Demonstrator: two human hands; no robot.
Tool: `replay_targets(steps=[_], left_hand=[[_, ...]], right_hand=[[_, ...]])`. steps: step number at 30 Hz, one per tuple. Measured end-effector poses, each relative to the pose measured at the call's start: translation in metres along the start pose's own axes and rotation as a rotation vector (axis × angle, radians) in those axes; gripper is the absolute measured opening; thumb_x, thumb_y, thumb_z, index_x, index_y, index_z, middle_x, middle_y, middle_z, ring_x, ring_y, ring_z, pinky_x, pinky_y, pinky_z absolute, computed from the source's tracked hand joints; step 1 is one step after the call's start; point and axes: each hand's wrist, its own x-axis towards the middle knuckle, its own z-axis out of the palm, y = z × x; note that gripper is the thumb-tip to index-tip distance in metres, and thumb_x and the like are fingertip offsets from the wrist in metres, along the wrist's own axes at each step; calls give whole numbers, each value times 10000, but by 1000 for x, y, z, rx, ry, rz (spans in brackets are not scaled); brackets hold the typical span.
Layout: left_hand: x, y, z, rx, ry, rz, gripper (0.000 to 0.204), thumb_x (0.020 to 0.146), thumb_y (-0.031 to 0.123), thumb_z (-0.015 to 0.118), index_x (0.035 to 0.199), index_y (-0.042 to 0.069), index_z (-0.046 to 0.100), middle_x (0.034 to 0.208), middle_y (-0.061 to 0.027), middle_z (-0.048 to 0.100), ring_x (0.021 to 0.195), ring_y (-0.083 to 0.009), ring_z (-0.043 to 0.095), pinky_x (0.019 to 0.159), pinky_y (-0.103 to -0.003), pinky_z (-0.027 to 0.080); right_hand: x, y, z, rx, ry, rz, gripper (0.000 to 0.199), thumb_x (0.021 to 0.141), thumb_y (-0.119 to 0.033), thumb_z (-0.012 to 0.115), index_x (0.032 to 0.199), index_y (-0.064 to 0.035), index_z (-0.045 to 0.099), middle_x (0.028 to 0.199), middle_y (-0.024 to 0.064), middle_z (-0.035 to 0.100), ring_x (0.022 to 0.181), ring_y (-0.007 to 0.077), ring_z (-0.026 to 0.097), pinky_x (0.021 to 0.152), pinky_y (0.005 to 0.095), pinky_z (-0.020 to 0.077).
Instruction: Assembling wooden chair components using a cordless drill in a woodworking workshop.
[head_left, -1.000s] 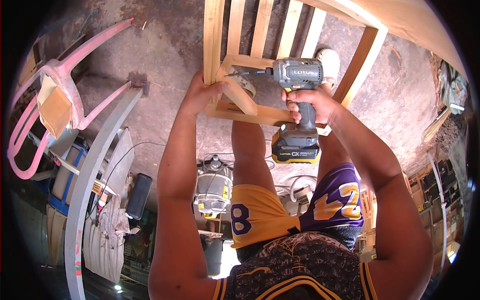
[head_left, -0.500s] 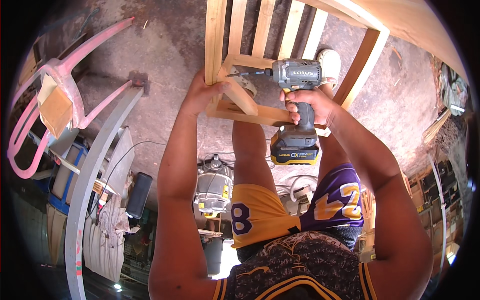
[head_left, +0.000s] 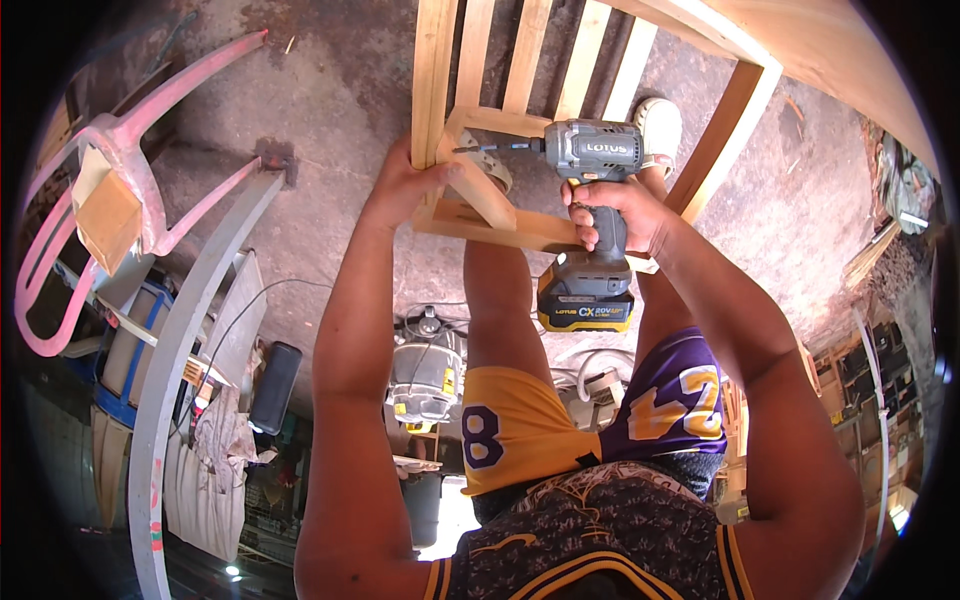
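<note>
My right hand (head_left: 622,212) is wrapped round the grip of a grey and black cordless impact driver (head_left: 594,150), its forefinger by the trigger. The driver's long bit (head_left: 500,147) points left, its tip at a short slanting wooden brace (head_left: 482,195) in the corner of a slatted wooden frame (head_left: 432,80). Whether the tip touches the wood I cannot tell. My left hand (head_left: 402,185) grips the frame's left corner post, thumb lying over the brace and fingers hidden behind the post. Below the grip sits a black and yellow battery (head_left: 586,293).
On the left lies a pink plastic chair (head_left: 130,185) with a wooden block (head_left: 110,222) on it. A long grey beam (head_left: 190,335) curves down that side. Behind my legs stands a grey machine (head_left: 425,370) with a cord. A wide wooden panel (head_left: 860,60) edges the upper right.
Almost nothing differs. The driver's battery end has shifted slightly left and down, while both hands keep their places on the driver and the frame.
</note>
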Motion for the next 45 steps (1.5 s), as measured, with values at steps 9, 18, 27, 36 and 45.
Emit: replay_targets(steps=[9,18,27,36,45], left_hand=[[-2,-1,3,0,18,0,497,746,99,766,1179,3,541,1037,-46,607,959,-129,573,849,-289,478],[-1,-6,-1,-2,33,15,473,744,110,773,1153,13,557,1020,-36,608,939,-120,575,831,-289,481],[-4,-1,0,5,35,-12,496,741,84,756,1187,5,553,1045,-42,615,963,-127,583,843,-294,488],[-5,-2,-17,1,7,-24,545,725,107,777,1211,20,546,1031,-63,638,944,-147,610,836,-313,502],[-17,-9,-33,41,76,117,790,692,184,844,1332,-30,431,1248,-152,565,1133,-211,556,955,-345,454]], right_hand=[[-1,-5,6,2,-6,19,263,874,-201,644,1080,-44,599,677,30,526,537,165,560,515,279,464],[1,-3,0,16,-14,44,272,877,-198,639,1095,-42,595,696,37,525,563,166,549,547,293,455],[0,-10,5,-63,-33,17,352,882,-219,642,1188,-56,585,692,18,514,568,146,523,548,279,454],[-46,-19,0,-184,171,-30,514,880,-333,613,1283,-29,516,650,27,514,507,158,509,516,302,464],[-101,-4,53,-48,136,28,442,852,-263,649,1218,-32,558,670,46,544,542,198,570,517,338,512]])
